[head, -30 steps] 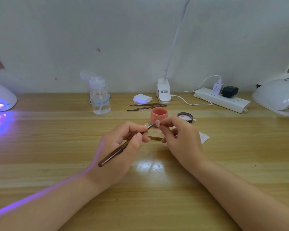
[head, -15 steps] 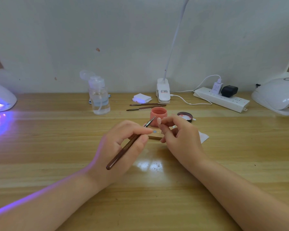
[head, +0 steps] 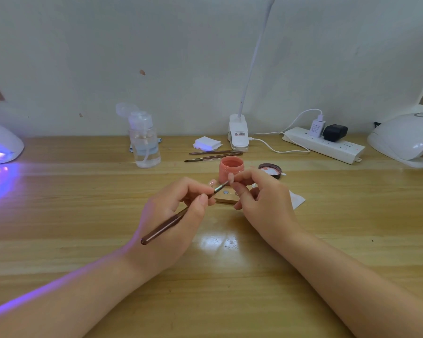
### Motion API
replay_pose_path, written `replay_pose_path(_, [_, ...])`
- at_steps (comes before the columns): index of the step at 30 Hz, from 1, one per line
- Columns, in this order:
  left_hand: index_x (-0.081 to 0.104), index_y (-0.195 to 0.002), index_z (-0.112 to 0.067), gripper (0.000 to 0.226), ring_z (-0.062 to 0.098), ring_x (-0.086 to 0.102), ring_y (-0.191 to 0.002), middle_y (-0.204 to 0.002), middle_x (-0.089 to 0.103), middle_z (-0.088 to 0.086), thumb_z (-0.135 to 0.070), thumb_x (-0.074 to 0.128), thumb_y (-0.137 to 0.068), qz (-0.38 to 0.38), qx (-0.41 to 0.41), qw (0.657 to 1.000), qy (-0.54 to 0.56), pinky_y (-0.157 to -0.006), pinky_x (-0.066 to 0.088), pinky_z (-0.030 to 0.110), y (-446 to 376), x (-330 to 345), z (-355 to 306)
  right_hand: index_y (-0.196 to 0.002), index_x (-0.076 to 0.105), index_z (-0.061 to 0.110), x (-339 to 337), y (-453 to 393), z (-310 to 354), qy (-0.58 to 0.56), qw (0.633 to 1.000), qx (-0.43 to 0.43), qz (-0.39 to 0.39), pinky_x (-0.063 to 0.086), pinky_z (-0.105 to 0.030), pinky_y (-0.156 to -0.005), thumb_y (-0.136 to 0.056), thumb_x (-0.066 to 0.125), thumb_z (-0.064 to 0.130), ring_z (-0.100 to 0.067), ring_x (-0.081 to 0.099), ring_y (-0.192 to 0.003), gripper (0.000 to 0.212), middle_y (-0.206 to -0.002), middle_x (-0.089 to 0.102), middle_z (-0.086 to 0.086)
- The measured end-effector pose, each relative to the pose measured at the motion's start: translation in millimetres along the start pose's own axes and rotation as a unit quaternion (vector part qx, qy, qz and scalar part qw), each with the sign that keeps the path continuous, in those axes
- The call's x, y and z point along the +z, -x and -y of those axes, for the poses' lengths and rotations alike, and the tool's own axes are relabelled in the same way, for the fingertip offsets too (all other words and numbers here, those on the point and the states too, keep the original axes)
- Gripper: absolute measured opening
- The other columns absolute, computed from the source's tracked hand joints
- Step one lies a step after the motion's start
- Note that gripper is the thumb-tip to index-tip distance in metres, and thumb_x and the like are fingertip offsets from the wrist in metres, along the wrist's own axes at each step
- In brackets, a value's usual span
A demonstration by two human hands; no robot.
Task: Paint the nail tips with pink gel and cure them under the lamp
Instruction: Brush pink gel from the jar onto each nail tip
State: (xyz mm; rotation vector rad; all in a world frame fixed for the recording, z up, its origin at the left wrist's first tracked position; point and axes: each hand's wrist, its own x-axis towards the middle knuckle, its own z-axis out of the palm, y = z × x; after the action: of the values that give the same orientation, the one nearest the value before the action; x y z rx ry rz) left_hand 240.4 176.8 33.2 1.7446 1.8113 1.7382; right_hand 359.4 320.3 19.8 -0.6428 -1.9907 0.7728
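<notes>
One head-worn view looks forward and down, close over the wooden table (head: pixel 83 240).

- You hold a dark brown thin paint brush (head: pixel 165 226) with a shiny silver neck.
- The small round open pot of gel (head: pixel 230 169) is pink, inside and out.
- Its round dark lid (head: pixel 270 170) has pink and white smears inside.
- The little flat wooden block (head: pixel 226 197) is light tan with a grey dot.
- The long wooden table (head: pixel 83 228) is yellow-brown with stripes.
- The white dome lamp on the left (head: pixel 0 145) glows purple, and purple light falls on the table.
- The long plastic power strip (head: pixel 325 145) is white, with a black plug (head: pixel 334 132).
</notes>
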Motion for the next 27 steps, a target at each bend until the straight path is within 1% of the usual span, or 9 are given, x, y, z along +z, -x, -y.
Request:
replay_pose_path(4, [0.068, -0.102, -0.034, 0.019, 0.002, 0.066, -0.092, -0.095, 0.072, -0.020, -0.023, 0.058, -0.090, 0.002, -0.014, 1.000, -0.013, -0.078, 0.044, 0.006, -1, 2, -2, -0.087, 0.066, 0.020, 0, 0, 1, 0.006, 1.000, -0.003, 0.003, 0.041, -0.011, -0.054, -0.090, 0.065, 0.012, -0.010, 0.064, -0.053, 0.009, -0.082, 0.064, 0.019])
replay_pose_path(7, [0.070, -0.095, -0.031, 0.018, 0.004, 0.066, -0.087, -0.089, 0.072, -0.019, -0.021, 0.057, -0.088, 0.015, -0.005, 0.999, -0.035, -0.076, 0.043, 0.005, -1, 1, -2, -0.085, 0.064, 0.024, -1, 0, 2, 0.008, 1.000, 0.000, 0.007, 0.041, -0.011, -0.054, -0.090, 0.065, 0.012, -0.008, 0.064, -0.053, 0.013, -0.080, 0.064, 0.018])
replay_pose_path(11, [0.066, -0.094, -0.034, 0.016, 0.003, 0.061, -0.083, -0.090, 0.071, -0.021, -0.034, 0.052, -0.088, -0.009, 0.000, 0.999, -0.039, -0.072, 0.043, 0.010, -1, 0, -3, -0.085, 0.065, 0.023, -1, 0, 2, -0.001, 1.000, 0.012, 0.007, 0.041, -0.012, -0.053, -0.090, 0.066, 0.015, -0.008, 0.064, -0.053, 0.009, -0.079, 0.065, 0.016])
replay_pose_path(14, [0.067, -0.098, -0.036, 0.016, -0.001, 0.057, -0.082, -0.093, 0.071, -0.023, -0.031, 0.054, -0.089, -0.006, -0.015, 0.999, -0.047, -0.071, 0.044, 0.013, -3, 1, -4, -0.084, 0.065, 0.025, 0, 0, 2, -0.004, 1.000, 0.008, 0.010, 0.041, -0.011, -0.052, -0.090, 0.066, 0.018, -0.009, 0.064, -0.053, 0.009, -0.077, 0.066, 0.013])
replay_pose_path(17, [0.069, -0.085, -0.031, 0.015, 0.006, 0.058, -0.077, -0.083, 0.071, -0.017, -0.033, 0.054, -0.084, 0.013, -0.007, 1.000, -0.028, -0.068, 0.044, 0.016, -2, -2, -5, -0.084, 0.064, 0.024, 0, 0, 2, -0.005, 1.000, 0.014, 0.010, 0.041, -0.011, -0.053, -0.091, 0.066, 0.018, -0.008, 0.064, -0.053, 0.010, -0.078, 0.066, 0.012])
replay_pose_path(19, [0.067, -0.077, -0.027, 0.015, 0.008, 0.060, -0.066, -0.074, 0.071, -0.010, -0.033, 0.053, -0.079, 0.004, -0.029, 0.999, 0.025, -0.059, 0.045, 0.019, -6, -3, -9, -0.083, 0.063, 0.027, -1, 0, 2, -0.018, 1.000, 0.023, 0.008, 0.042, -0.011, -0.054, -0.091, 0.065, 0.017, -0.009, 0.065, -0.054, 0.013, -0.080, 0.066, 0.015])
replay_pose_path(21, [0.067, -0.074, -0.020, 0.013, -0.002, 0.056, -0.055, -0.067, 0.070, -0.012, -0.019, 0.057, -0.084, -0.041, -0.062, 0.997, 0.037, -0.051, 0.043, 0.014, -21, -3, -10, -0.080, 0.059, 0.032, -2, 0, 4, -0.023, 0.999, 0.023, 0.004, 0.042, -0.012, -0.056, -0.091, 0.065, 0.016, -0.012, 0.065, -0.057, 0.021, -0.079, 0.065, 0.017])
replay_pose_path(23, [0.068, -0.074, -0.014, 0.017, -0.004, 0.051, -0.047, -0.062, 0.067, -0.014, -0.010, 0.059, -0.087, -0.087, -0.102, 0.991, 0.021, -0.046, 0.042, 0.014, -44, -6, -11, -0.077, 0.056, 0.037, -1, 0, 5, -0.016, 0.999, 0.028, 0.009, 0.042, -0.013, -0.058, -0.091, 0.065, 0.017, -0.016, 0.065, -0.062, 0.026, -0.080, 0.064, 0.019])
replay_pose_path(27, [0.072, -0.075, -0.018, 0.015, 0.005, 0.059, -0.047, -0.059, 0.066, -0.011, -0.028, 0.062, -0.073, -0.043, -0.150, 0.987, -0.030, -0.058, 0.056, 0.028, -95, -11, -14, -0.076, 0.055, 0.037, 0, 0, 4, 0.004, 0.999, 0.028, 0.022, 0.041, -0.015, -0.059, -0.091, 0.065, 0.016, -0.015, 0.065, -0.064, 0.027, -0.084, 0.066, 0.012])
